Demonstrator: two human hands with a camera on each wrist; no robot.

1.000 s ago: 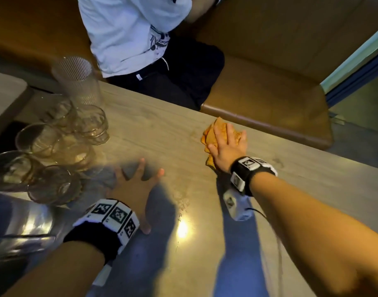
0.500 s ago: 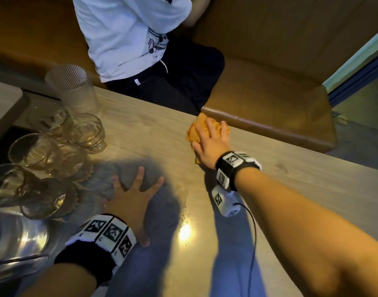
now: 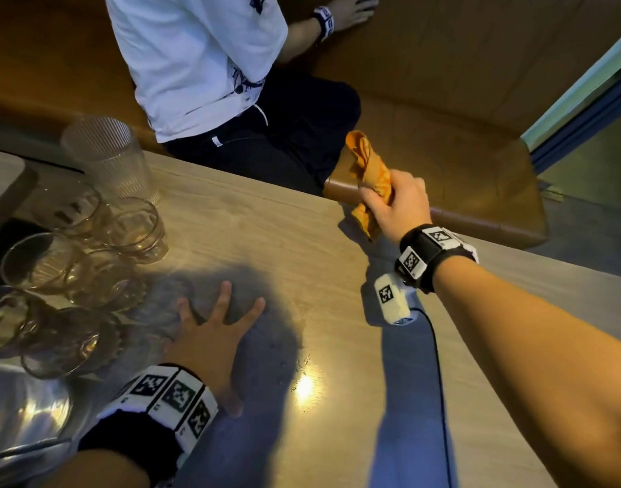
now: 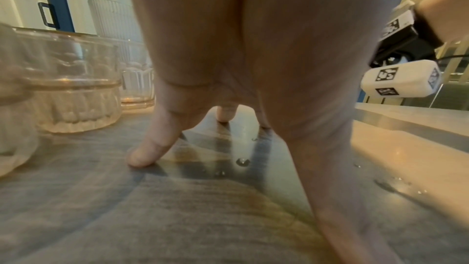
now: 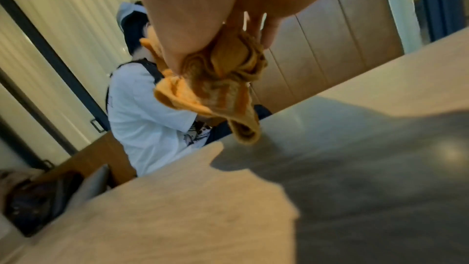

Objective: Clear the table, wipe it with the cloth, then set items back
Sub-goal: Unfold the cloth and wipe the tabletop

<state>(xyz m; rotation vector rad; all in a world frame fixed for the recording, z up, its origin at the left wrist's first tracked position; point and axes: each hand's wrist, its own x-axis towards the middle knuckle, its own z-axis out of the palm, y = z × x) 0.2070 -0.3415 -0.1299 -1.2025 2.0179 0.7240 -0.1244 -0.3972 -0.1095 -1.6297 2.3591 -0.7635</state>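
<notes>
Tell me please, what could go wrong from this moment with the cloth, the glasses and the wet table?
1. The left hand is spread flat right beside the cluster of glasses; a sideways slip could knock them together.
2. Water drops lie on the table, and the cloth is lifted, so they may be missed.
3. The right hand holds the cloth near the far edge, close to the seated person.

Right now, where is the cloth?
In the head view the orange cloth is bunched in the right hand, lifted over the far edge of the table, right of the seated person and across from the glasses.
</notes>
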